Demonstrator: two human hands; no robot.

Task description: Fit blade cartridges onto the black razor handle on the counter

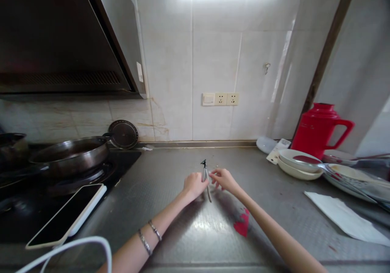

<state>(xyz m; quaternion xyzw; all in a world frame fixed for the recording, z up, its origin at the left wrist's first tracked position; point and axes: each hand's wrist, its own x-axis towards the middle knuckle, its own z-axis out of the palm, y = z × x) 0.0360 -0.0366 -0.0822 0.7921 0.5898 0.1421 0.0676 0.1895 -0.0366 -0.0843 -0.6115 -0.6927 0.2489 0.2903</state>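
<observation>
My left hand is closed around a slim folded bundle of grey-white cord, held upright just above the metal counter. A small black piece sticks out at its top, and a pale end hangs below my fingers. What exactly the bundle is, I cannot make out. Close on its right side is my right hand, fingers bent and a little apart, with nothing visible in them. Whether its fingertips touch the cord is unclear. Below my right wrist, a red patch shows on the steel counter.
At left, a steel pan sits on the black stove, and a phone lies at its edge by a white cable. A red thermos jug, stacked bowls and a white paper sheet are at right.
</observation>
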